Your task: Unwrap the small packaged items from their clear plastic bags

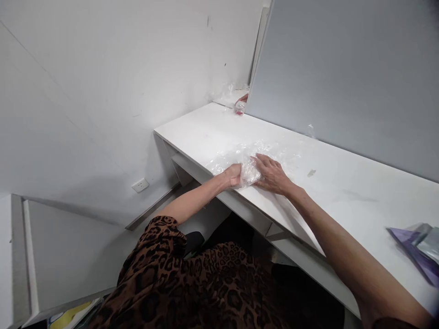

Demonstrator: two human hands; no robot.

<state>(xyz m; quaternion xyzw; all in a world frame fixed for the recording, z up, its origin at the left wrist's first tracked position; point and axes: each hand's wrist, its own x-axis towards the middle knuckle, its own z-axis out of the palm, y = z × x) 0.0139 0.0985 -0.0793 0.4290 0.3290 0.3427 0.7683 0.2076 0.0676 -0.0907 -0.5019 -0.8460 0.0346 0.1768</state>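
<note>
A crumpled bundle of clear plastic film (pixel 250 172) sits at the front edge of the white table, between my two hands. My left hand (pixel 233 176) grips its left side, with the fingertips hidden behind the film. On the other side, my right hand (pixel 270 172) is curved around the bundle, fingers pressed against it. What is inside the film, if anything, cannot be made out. More loose clear plastic (pixel 222 161) spreads over the tabletop behind and beside my hands.
The white table (pixel 343 173) runs along a grey partition (pixel 343 82). Past its left end, another person's hand (pixel 244 98) is beside a plastic-wrapped item (pixel 239 108) with some red. Purple and grey packets (pixel 416 246) lie at right. A wall socket (pixel 140 185) is at left.
</note>
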